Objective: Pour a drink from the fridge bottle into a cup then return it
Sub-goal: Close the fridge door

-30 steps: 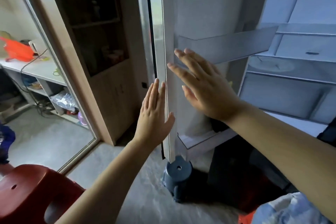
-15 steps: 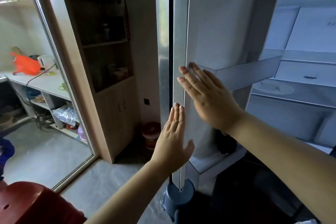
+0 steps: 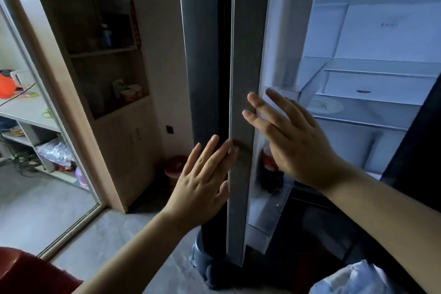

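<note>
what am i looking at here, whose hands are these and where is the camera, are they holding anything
There is no machine here. A person wears one wide-angle camera on the head, looking forward and down, so you see their own two arms reaching out. The left hand lies flat, fingers spread, against the outer edge of an open fridge door. The right hand is open too, on the inner side of that door. Neither hand holds anything. Just behind the right hand, in the door's rack, stands a dark bottle with a red label. To the right are the fridge shelves. To the left stands a wooden cabinet, and low down a red stool.
</note>
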A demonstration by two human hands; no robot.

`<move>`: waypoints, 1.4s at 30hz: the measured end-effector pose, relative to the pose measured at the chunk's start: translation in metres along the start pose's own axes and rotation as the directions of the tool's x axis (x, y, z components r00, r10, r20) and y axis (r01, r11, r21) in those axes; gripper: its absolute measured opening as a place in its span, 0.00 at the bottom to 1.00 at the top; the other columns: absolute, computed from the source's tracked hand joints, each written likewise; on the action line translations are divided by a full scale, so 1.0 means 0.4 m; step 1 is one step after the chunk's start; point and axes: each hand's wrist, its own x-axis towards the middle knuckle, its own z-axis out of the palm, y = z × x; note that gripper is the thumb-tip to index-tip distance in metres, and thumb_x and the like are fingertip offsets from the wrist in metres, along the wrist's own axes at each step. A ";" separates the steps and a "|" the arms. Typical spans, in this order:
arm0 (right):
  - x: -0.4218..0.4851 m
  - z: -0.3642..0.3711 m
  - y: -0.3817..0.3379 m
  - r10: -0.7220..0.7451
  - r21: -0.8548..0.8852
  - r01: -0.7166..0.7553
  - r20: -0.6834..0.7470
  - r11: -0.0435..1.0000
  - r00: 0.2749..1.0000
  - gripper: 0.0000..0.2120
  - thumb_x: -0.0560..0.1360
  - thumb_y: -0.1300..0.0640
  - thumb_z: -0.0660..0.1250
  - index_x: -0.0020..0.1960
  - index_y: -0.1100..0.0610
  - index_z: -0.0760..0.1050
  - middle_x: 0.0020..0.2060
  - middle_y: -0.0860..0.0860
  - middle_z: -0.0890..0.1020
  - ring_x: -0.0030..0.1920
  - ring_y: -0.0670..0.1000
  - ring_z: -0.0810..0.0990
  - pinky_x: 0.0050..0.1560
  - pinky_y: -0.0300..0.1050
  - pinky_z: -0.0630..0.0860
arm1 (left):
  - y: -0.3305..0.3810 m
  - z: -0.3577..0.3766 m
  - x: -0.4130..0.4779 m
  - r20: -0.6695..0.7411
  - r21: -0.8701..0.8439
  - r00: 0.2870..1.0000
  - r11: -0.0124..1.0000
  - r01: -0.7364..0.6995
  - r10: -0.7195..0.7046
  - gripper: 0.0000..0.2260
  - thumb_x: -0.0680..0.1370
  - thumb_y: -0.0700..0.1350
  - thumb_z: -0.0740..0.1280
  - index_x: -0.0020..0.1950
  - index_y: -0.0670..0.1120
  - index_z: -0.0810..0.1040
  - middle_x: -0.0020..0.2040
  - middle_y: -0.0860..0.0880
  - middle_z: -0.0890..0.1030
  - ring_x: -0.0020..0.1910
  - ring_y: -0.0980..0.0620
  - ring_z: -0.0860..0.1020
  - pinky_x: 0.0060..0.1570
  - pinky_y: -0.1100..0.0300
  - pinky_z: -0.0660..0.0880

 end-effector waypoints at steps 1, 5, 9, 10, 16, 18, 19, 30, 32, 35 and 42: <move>-0.023 -0.014 0.010 0.012 0.019 -0.012 0.004 1.000 1.000 0.28 0.73 0.71 0.58 0.72 0.59 0.64 0.74 0.57 0.61 0.74 0.60 0.59 0.70 0.58 0.63 | 0.011 0.001 0.018 -0.016 0.007 1.000 1.000 -0.015 0.015 0.31 0.76 0.47 0.61 0.77 0.49 0.53 0.77 0.51 0.56 0.78 0.49 0.51 0.75 0.47 0.51; -0.117 -0.074 0.066 0.073 0.043 -0.074 0.021 0.996 0.997 0.27 0.75 0.69 0.59 0.73 0.57 0.60 0.74 0.55 0.58 0.75 0.58 0.57 0.73 0.54 0.58 | 0.082 0.017 0.075 -0.026 0.023 0.995 0.995 -0.096 0.097 0.30 0.77 0.45 0.61 0.77 0.50 0.56 0.78 0.52 0.55 0.78 0.49 0.53 0.76 0.48 0.51; -0.208 -0.131 0.119 0.158 0.030 -0.160 0.049 0.987 0.986 0.27 0.75 0.66 0.60 0.73 0.57 0.60 0.75 0.56 0.58 0.75 0.58 0.55 0.74 0.50 0.52 | 0.177 0.044 0.119 -0.044 0.049 0.982 0.983 -0.179 0.182 0.30 0.76 0.43 0.64 0.77 0.48 0.59 0.78 0.51 0.56 0.77 0.50 0.55 0.75 0.51 0.51; -0.227 -0.143 0.128 0.186 0.020 -0.187 0.048 0.982 0.981 0.27 0.75 0.66 0.61 0.73 0.58 0.61 0.75 0.57 0.58 0.76 0.58 0.55 0.74 0.49 0.51 | 0.201 0.050 0.133 -0.049 0.055 0.978 0.978 -0.200 0.202 0.30 0.76 0.42 0.64 0.77 0.47 0.59 0.78 0.51 0.56 0.77 0.50 0.55 0.75 0.51 0.52; -0.332 -0.209 0.160 0.367 0.008 -0.370 0.106 0.929 0.924 0.29 0.74 0.67 0.61 0.74 0.64 0.59 0.74 0.61 0.58 0.76 0.59 0.54 0.74 0.51 0.54 | 0.320 0.081 0.211 -0.077 0.037 0.956 0.959 -0.282 0.284 0.28 0.77 0.43 0.62 0.77 0.45 0.59 0.77 0.49 0.57 0.77 0.50 0.57 0.75 0.52 0.54; -0.357 -0.230 0.169 0.402 0.064 -0.413 0.136 0.909 0.905 0.27 0.76 0.64 0.59 0.74 0.64 0.58 0.74 0.61 0.58 0.76 0.58 0.54 0.74 0.52 0.55 | 0.344 0.090 0.232 -0.087 0.026 0.967 0.971 -0.238 0.240 0.29 0.77 0.43 0.64 0.77 0.45 0.58 0.78 0.50 0.56 0.77 0.49 0.56 0.75 0.51 0.53; -0.363 -0.239 0.174 0.399 0.091 -0.414 0.145 0.906 0.905 0.27 0.77 0.61 0.58 0.74 0.64 0.57 0.74 0.60 0.58 0.76 0.57 0.54 0.74 0.52 0.56 | 0.354 0.093 0.243 -0.085 0.022 0.973 0.977 -0.214 0.215 0.30 0.76 0.44 0.65 0.77 0.45 0.58 0.78 0.49 0.55 0.77 0.49 0.55 0.75 0.51 0.52; -0.410 -0.251 0.291 0.510 -0.045 -0.511 0.178 0.858 0.841 0.29 0.79 0.53 0.59 0.76 0.62 0.54 0.76 0.58 0.55 0.76 0.56 0.54 0.73 0.52 0.61 | 0.493 0.193 0.405 0.166 -0.163 0.971 0.976 -0.146 0.173 0.31 0.78 0.49 0.58 0.77 0.42 0.50 0.78 0.45 0.49 0.78 0.46 0.51 0.75 0.52 0.54; -0.428 -0.253 0.318 0.541 -0.060 -0.540 0.168 0.840 0.824 0.30 0.79 0.52 0.59 0.76 0.64 0.54 0.76 0.59 0.55 0.75 0.56 0.56 0.72 0.51 0.62 | 0.510 0.221 0.439 0.182 -0.172 0.966 0.973 -0.151 0.182 0.31 0.78 0.48 0.60 0.77 0.43 0.50 0.78 0.47 0.48 0.78 0.46 0.50 0.75 0.52 0.53; -0.449 -0.249 0.360 0.498 -0.152 -0.477 0.157 0.866 0.853 0.28 0.80 0.54 0.56 0.76 0.64 0.53 0.76 0.60 0.55 0.76 0.57 0.53 0.73 0.53 0.60 | 0.542 0.258 0.484 0.178 -0.188 0.964 0.969 -0.163 0.197 0.33 0.76 0.46 0.65 0.77 0.42 0.54 0.78 0.47 0.50 0.77 0.45 0.52 0.75 0.50 0.52; -0.475 -0.189 0.504 0.535 -0.455 -0.381 0.279 0.805 0.798 0.29 0.77 0.57 0.59 0.74 0.67 0.56 0.75 0.62 0.56 0.75 0.62 0.52 0.73 0.56 0.58 | 0.529 0.367 0.592 0.280 -0.048 0.958 0.998 -0.046 0.057 0.34 0.78 0.50 0.61 0.79 0.46 0.47 0.78 0.49 0.39 0.77 0.48 0.39 0.75 0.50 0.44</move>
